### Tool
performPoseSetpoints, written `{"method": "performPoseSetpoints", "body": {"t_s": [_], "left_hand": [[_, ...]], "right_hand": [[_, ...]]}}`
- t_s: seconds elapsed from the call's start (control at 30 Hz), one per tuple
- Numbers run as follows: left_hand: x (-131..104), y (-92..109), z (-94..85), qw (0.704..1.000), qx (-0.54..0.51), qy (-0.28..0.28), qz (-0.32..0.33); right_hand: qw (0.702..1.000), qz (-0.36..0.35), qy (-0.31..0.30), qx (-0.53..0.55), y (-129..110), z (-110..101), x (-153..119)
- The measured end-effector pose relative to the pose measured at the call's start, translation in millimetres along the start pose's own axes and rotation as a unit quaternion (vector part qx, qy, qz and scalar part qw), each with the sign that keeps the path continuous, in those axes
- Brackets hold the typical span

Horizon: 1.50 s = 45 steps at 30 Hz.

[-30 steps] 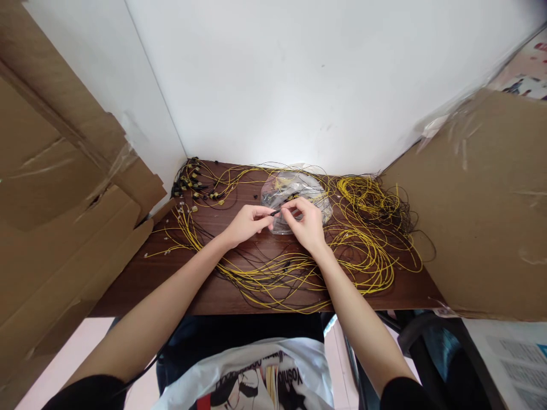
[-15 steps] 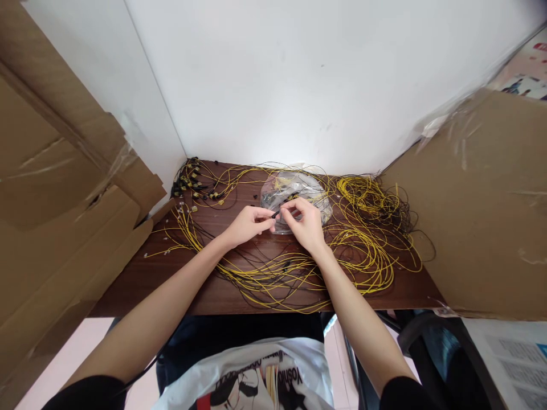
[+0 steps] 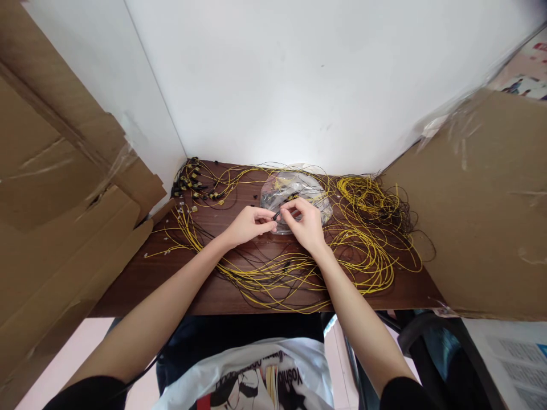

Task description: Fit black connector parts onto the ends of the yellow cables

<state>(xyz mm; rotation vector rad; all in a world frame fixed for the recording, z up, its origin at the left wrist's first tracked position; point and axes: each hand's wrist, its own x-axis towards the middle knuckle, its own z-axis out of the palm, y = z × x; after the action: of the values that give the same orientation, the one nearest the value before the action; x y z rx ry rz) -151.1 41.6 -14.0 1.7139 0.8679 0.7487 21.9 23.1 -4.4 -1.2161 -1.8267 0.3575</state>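
Between my two hands is a small black piece, like a connector or sleeve; its exact kind is too small to tell. My left hand is closed, thumb and fingers pinching at the piece's left end. At its right end my right hand is closed too, thumb against forefinger. Directly behind and under both hands lies a clear plastic bag with black and yellow parts in it. Long yellow and black wires run across the table in front of my hands, with small pale connectors at their left ends.
A cluster of black and yellow connectors lies at the back left of the brown table. Coiled yellow and black wire sits at the back right. Cardboard panels stand on both sides, and a white wall rises behind.
The small black piece has turned slightly between my fingertips, and the left fingertips have shifted a little. Both arms and everything on the table stay in place.
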Motion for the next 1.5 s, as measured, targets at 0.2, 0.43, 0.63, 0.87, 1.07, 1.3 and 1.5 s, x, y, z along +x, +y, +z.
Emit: {"method": "performPoseSetpoints", "body": {"t_s": [0.2,0.43,0.63,0.87,1.07,1.3,1.5], "left_hand": [[-0.3,-0.3,0.1,1.000,0.003,-0.008,0.010],[0.2,3.2,-0.6,1.000,0.004,0.004,0.008],[1.8,0.0,-1.6,1.000,-0.017,0.002,0.026],[3.1,-3.3,-0.6,0.999,-0.050,0.006,0.005],[2.9,-2.5,0.1,0.999,-0.052,0.011,-0.007],[2.8,-3.5,-0.9,0.999,-0.044,0.010,-0.005],[2.3,-1.4,-0.5,0.999,-0.030,0.010,0.005]], "right_hand": [[1.000,-0.001,-0.001,0.001,1.4,1.0,-0.5],[1.000,-0.021,-0.012,0.019,1.0,0.7,-0.2],[0.997,-0.054,-0.042,0.020,-0.3,1.5,-1.4],[1.000,-0.006,0.014,-0.007,0.6,2.5,-1.5],[0.999,0.012,0.048,0.001,2.3,2.0,-0.2],[0.999,-0.038,0.027,-0.002,0.3,-0.2,0.6],[0.995,-0.066,0.016,-0.071,1.3,-1.0,-0.2]]}}
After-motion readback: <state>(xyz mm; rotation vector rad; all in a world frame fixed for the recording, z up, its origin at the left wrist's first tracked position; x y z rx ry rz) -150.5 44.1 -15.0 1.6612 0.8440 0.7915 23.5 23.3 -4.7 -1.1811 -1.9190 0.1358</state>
